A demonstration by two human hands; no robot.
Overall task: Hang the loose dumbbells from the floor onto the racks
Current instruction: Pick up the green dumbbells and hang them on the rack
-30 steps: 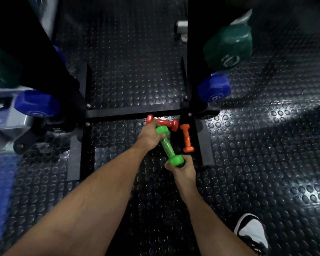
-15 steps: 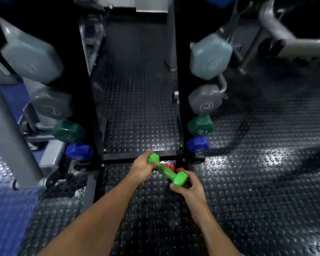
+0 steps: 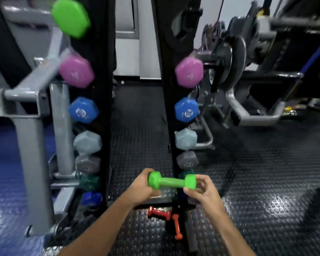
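— What was the room like?
— A gym with a black studded rubber floor (image 3: pixel 257 172); two black dumbbell racks (image 3: pixel 163 108) stood upright, and a grey weight machine (image 3: pixel 235 58) was right of the racks.
— And the green dumbbell (image 3: pixel 172 182)?
— Held level in front of the racks' base. The left hand (image 3: pixel 142 187) gripped one head, the right hand (image 3: pixel 204 191) pinched the other.
— Anything unclear?
— The upper rack was blurred. A red dumbbell (image 3: pixel 159 212) and an orange dumbbell (image 3: pixel 177 227) lay on the floor at the racks' foot.

Black studded rubber floor (image 3: pixel 266 172), grey weight machines (image 3: pixel 248 111) behind.
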